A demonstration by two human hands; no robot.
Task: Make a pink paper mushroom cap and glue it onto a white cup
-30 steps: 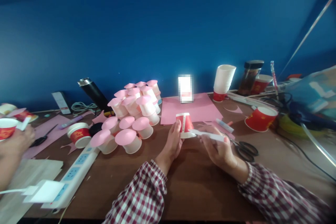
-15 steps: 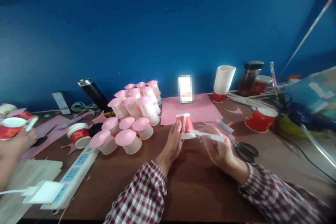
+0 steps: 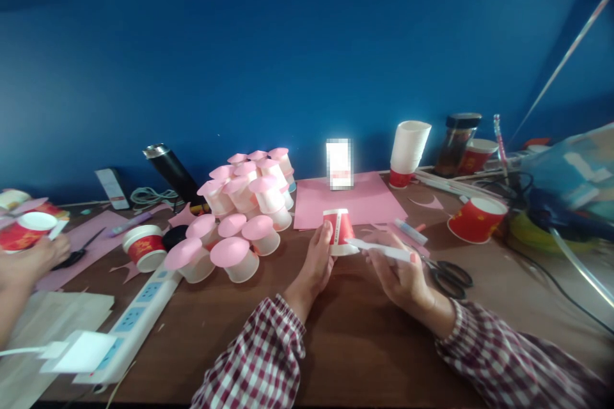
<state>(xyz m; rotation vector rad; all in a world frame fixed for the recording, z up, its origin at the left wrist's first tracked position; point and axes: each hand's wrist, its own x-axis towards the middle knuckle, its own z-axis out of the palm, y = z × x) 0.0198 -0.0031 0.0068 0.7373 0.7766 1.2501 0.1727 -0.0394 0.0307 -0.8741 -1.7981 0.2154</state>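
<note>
While the left hand (image 3: 314, 262) pinched the light, crushable red-and-white paper cup (image 3: 338, 231) by its wall, the right hand (image 3: 400, 268) gripped a white glue stick (image 3: 381, 249).

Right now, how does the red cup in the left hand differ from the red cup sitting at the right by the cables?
The held cup is upside down, base up, gripped by the left hand; the right-side cup stands mouth up, untouched. The held cup has a white stick from the right hand at its rim; the right-side cup has nothing at it. Both are red paper cups with white rims on the table.
</note>
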